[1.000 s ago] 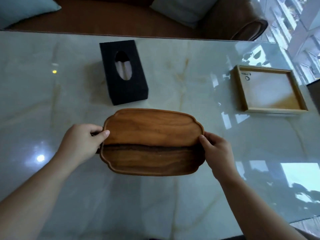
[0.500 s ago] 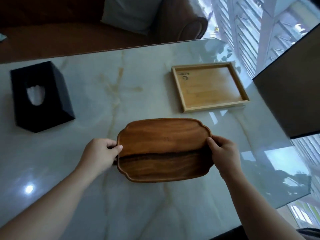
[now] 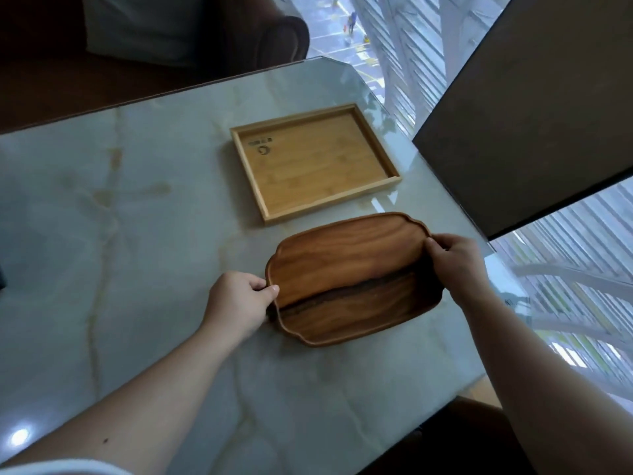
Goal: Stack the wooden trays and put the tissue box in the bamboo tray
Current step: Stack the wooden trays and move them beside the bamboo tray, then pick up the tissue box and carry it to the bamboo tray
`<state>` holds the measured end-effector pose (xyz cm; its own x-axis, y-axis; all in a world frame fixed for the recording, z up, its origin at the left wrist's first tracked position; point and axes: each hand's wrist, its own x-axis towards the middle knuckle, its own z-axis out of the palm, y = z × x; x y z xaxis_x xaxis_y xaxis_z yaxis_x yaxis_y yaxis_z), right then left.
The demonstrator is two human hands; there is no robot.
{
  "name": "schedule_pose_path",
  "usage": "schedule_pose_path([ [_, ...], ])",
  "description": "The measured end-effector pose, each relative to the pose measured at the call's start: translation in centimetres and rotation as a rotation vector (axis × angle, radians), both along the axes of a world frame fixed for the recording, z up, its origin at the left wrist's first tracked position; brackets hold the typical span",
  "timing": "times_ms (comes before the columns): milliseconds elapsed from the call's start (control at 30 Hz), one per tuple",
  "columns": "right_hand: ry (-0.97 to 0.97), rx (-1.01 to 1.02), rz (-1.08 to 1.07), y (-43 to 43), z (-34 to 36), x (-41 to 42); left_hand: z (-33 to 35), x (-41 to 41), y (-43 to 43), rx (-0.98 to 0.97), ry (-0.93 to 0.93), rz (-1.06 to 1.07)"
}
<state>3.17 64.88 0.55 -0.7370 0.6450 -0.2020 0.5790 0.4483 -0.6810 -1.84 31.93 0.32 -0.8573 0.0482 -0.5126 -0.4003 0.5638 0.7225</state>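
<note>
A dark brown wooden tray [image 3: 349,279] with a scalloped rim is held just above the marble table, right of centre. My left hand [image 3: 239,303] grips its left end and my right hand [image 3: 455,262] grips its right end. Just beyond it lies the pale rectangular bamboo tray [image 3: 313,162], with nothing in it and a small printed mark in its far left corner. The black tissue box is almost wholly out of frame; only a dark sliver [image 3: 2,277] shows at the left edge.
The marble table [image 3: 120,217] ends close on the right, its corner near the bamboo tray. A dark panel [image 3: 534,114] stands beyond that edge by shuttered windows. A brown leather sofa [image 3: 239,39] with a pale cushion sits behind the table.
Both hands have carried the dark wooden tray to the right, closer to the bamboo tray. The view has swung right, so the tissue box has slid out of frame on the left.
</note>
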Motion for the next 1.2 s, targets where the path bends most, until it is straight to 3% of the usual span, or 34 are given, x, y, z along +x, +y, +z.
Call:
schedule_pose_path([
  [433, -0.209, 0.189, 0.189, 2.4, 0.5, -2.2, 0.1, 0.3, 4.2, 0.036, -0.142, 0.096],
  [600, -0.338, 0.275, 0.258, 2.6, 0.9, -2.8, 1.0, -0.1, 3.7, 0.016, -0.16, -0.07],
  [733, -0.425, 0.395, 0.365, 0.7, 2.7, -2.6, 2.5, -0.6, 2.2, -0.206, 0.051, -0.441],
  [867, -0.328, 0.482, 0.567, -3.6, 4.6, -2.3, 4.1, -1.6, 0.1, -0.354, 0.324, -0.664],
  [900, -0.253, 0.519, 0.783, -10.9, 5.0, -5.8, 5.6, -2.2, -7.1, -0.421, 0.357, -0.552],
  [933, -0.242, 0.53, 0.86, -13.4, 5.4, -6.3, 6.0, -2.4, -9.1, -0.46, 0.42, -0.555],
  [1000, -0.199, 0.552, 0.929, -15.4, 6.4, -6.6, 6.5, -2.8, -9.7, -0.503, 0.485, -0.627],
  [1200, -0.054, 0.618, 1.229, -31.2, 7.3, -10.1, 8.9, -2.0, -22.8, -0.711, 0.539, -0.573],
])
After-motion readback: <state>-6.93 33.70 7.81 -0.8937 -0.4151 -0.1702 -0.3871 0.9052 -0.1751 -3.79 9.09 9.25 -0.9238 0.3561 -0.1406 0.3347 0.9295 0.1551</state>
